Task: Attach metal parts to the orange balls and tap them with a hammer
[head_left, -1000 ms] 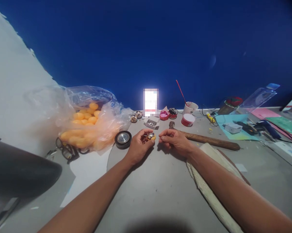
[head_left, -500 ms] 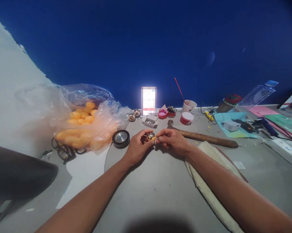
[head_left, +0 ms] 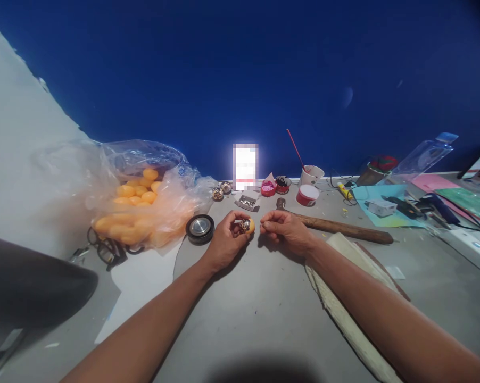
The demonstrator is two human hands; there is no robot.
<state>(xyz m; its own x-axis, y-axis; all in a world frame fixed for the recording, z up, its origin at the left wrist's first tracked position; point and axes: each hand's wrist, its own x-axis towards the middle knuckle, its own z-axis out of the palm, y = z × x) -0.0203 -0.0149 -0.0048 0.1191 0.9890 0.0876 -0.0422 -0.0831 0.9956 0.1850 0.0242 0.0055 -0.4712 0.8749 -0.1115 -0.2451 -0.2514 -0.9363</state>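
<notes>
Between the thumb and fingers of my left hand is a small orange ball, likely a ping-pong ball, part of it covered with shiny metallic pieces. My right hand is just to its right, apart from it, thumb and forefinger pinched together; whatever they hold is too small to make out. Behind my hands lies a small grey tray with shiny bits in it. Two shiny covered balls rest at the back, left of the tray. A round black dish with a metal centre lies left of my left hand.
A clear plastic bag of orange balls fills the left, with glasses beside it. A wooden-handled hammer and a folded cloth lie right. Behind stand a red tub, a paper cup and a lit, blurred screen.
My right fingers have drawn back from the ball, leaving a gap. In my left fingers the ball has turned, so its shiny side faces left and bare orange faces right.
</notes>
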